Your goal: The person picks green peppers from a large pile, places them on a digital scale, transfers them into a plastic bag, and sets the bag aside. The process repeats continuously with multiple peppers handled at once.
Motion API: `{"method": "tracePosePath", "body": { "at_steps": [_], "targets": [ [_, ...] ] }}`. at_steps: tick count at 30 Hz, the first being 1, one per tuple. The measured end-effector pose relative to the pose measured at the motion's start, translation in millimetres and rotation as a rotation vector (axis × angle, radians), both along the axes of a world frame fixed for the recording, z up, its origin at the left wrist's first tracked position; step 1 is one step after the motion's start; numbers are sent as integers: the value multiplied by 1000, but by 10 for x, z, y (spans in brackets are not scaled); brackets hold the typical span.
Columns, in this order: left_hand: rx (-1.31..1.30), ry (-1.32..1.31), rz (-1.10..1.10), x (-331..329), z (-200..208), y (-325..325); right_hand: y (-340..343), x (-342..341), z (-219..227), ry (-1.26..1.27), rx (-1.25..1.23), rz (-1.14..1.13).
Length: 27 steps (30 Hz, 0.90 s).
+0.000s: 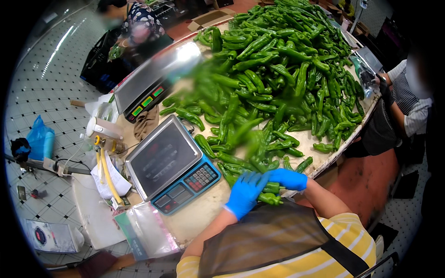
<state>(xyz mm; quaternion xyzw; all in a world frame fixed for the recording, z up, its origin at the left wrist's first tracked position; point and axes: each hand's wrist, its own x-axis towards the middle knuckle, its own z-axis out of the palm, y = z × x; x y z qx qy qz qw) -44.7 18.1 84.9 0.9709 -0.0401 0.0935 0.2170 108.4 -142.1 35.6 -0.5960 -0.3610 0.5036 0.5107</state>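
Note:
Both my hands wear blue gloves and meet at the table's near edge. My left hand [247,189] lies over several long green peppers [270,198], its fingers together and closed on them. From the other side my right hand [289,178] closes on the same bunch, fingertips touching the left glove. Pepper ends stick out between my hands and my dark apron [259,236]. Beyond them spreads a large heap of green peppers [278,60]; some in its near and left parts are smeared by motion. The undersides of my fingers are hidden.
Left of my hands stands a blue scale [162,155] with a steel plate; a second scale [157,78] is behind it. Clear plastic bags [150,229] lie at the near left edge, a brown cloth [146,123] between scales. One person [139,23] works far left, another [398,102] at right.

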Motion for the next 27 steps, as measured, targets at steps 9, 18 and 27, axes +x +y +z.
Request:
{"method": "tracePosePath", "body": {
  "at_steps": [9,18,27],
  "targets": [
    [-852,-222,947,-481,38,1468,1170,864,138,-1125,156,-310],
    [-152,39,1412,-882,-157,2265,1318,1190,203,-715,-76,-219],
    [-585,-171,696,-210,-60,1045,921,891,338,312,-231,-118]
  ]
}}
